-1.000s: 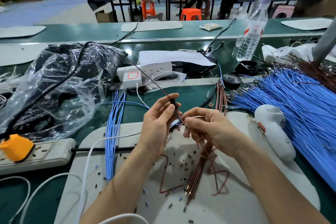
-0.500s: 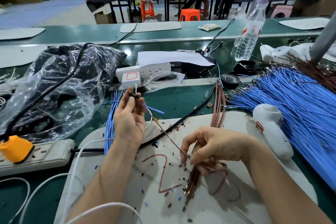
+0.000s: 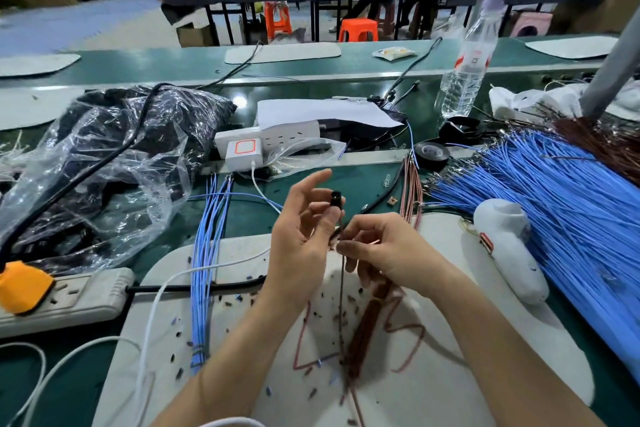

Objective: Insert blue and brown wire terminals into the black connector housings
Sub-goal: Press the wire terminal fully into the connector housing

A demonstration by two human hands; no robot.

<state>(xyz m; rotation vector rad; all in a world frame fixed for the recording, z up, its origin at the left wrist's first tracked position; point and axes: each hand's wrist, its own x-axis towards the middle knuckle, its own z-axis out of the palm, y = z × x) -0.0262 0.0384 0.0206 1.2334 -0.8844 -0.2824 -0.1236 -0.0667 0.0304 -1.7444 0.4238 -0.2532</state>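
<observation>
left hand (image 3: 301, 239) pinches small black plastic connector housing (image 3: 336, 200); right hand (image 3: 384, 253) pinches thin brown wire (image 3: 341, 288) just below. Risk: tip enters skewed, bends, no latch.

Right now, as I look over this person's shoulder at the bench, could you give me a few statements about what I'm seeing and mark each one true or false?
1. The left grip, the person's left hand, holds a small black plastic connector housing. True.
2. The right grip pinches a blue wire. False: it pinches a thin brown wire that hangs down below the housing.
3. The clear plastic water bottle lies on its side. False: it stands upright on the green bench.
4. The large heap of loose blue wires lies on the person's right. True.
</observation>
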